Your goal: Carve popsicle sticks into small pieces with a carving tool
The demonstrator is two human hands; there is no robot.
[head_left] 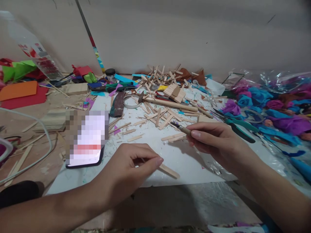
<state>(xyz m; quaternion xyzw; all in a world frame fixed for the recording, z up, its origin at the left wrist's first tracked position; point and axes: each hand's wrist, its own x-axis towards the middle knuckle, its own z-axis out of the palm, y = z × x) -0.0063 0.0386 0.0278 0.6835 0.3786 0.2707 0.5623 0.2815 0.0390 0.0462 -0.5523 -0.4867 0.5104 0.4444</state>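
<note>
My left hand (132,166) is closed in a pinch on a flat wooden craft stick (169,171) that lies on the white sheet (184,158) near its front edge. My right hand (213,140) is closed around a small craft knife (181,128) with a wooden handle, its metal tip pointing up and left over the sheet. The two hands are a short way apart, the knife tip above and to the right of the stick.
A phone (86,139) lies left of my left hand. A heap of craft sticks (157,81), a hammer (167,103), a tape roll (131,100) and green-handled pliers (236,124) lie behind. Paper flowers (255,100) fill the right; coloured paper (19,90) and a plastic bottle (34,48) the left.
</note>
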